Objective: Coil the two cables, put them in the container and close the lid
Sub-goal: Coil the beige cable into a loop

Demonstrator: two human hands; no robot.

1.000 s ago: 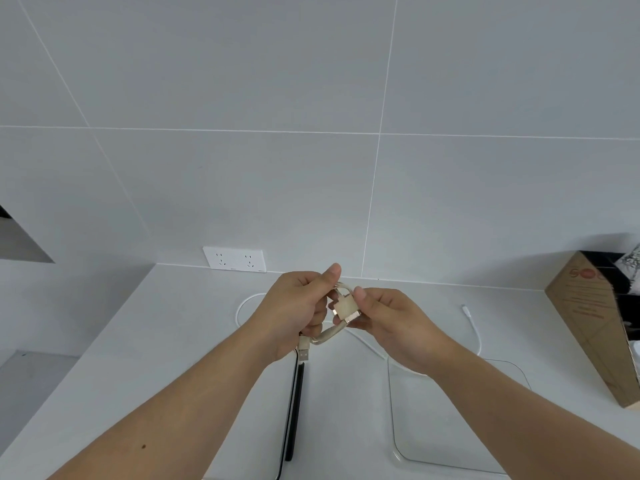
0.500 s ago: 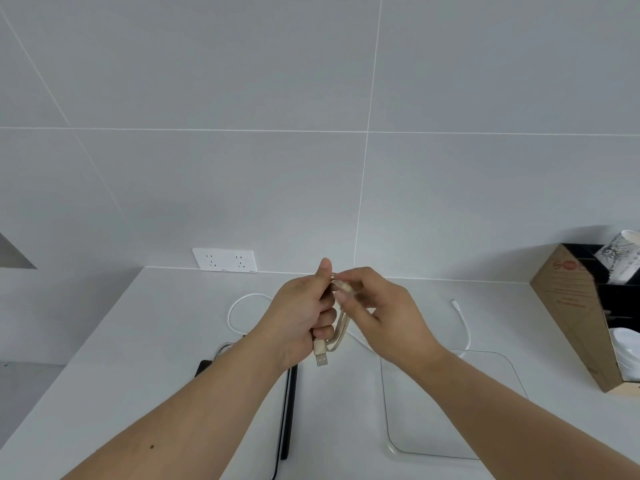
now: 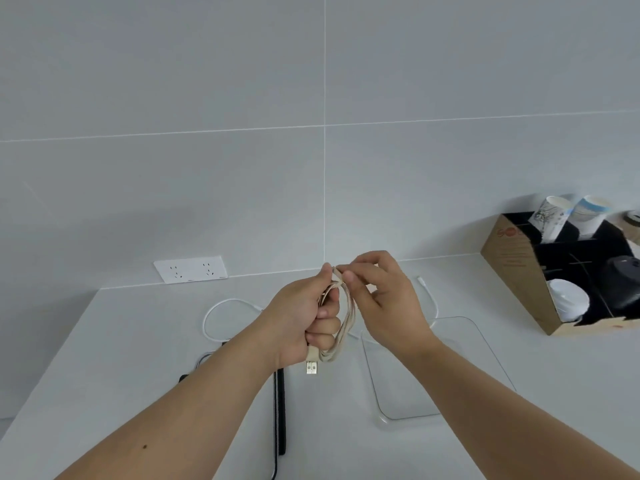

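Clearly our left hand (image 3: 304,320) clenches the limp, light beige cable (image 3: 343,327) coil; right hand (image 3: 384,303) pinches its top loop, best gripped mid-bundle.

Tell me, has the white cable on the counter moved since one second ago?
No. The white cable lies in the same loop just in front of the wall socket, as before; only the camera's view has shifted.
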